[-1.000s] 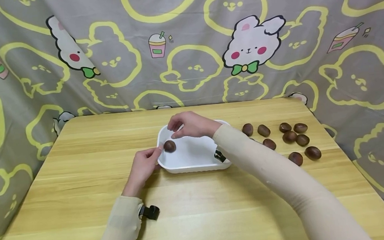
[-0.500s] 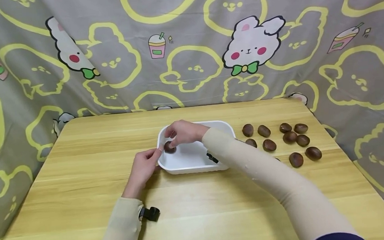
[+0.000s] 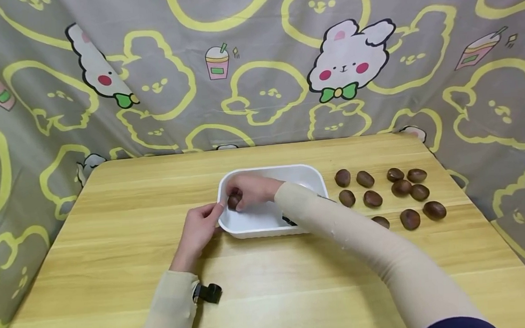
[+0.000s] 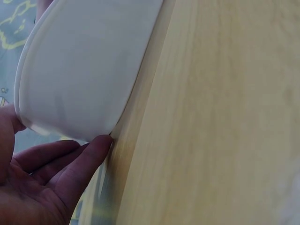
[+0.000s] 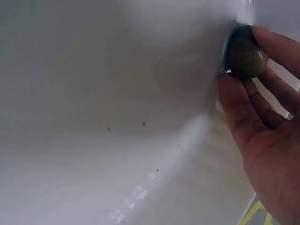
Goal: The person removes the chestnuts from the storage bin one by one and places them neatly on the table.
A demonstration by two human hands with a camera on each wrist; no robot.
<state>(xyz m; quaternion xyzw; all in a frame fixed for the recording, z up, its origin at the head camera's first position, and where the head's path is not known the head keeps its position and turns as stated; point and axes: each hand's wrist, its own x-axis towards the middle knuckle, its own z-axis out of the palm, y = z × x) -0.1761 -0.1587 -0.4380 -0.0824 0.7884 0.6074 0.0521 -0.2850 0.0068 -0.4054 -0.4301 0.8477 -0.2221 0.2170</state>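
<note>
A white plastic tray [image 3: 289,231] with a raised rim stands mid-table. Inside its left end lies a round, glossy brown chestnut [image 3: 233,202], partly covered by fingers. My right hand [image 3: 252,189] reaches down into the tray and pinches this chestnut. In the right wrist view, thumb and fingers of the right hand [image 5: 267,136] surround the chestnut [image 5: 248,58] close to the tray wall. My left hand [image 3: 198,228] holds the tray's left end. The left wrist view shows the left hand [image 4: 44,178] with thumb and fingers at the edge of the tray [image 4: 84,65].
Several loose chestnuts [image 3: 401,188] lie on the wooden table [image 3: 274,288], to the right of the tray. One chestnut [image 3: 380,222] is partly behind the right sleeve [image 3: 367,245]. A patterned cloth [image 3: 259,104] hangs behind the table's far edge.
My right hand has come down into the tray, and its fingers have closed round the chestnut at the left end. The left hand keeps its hold on the tray.
</note>
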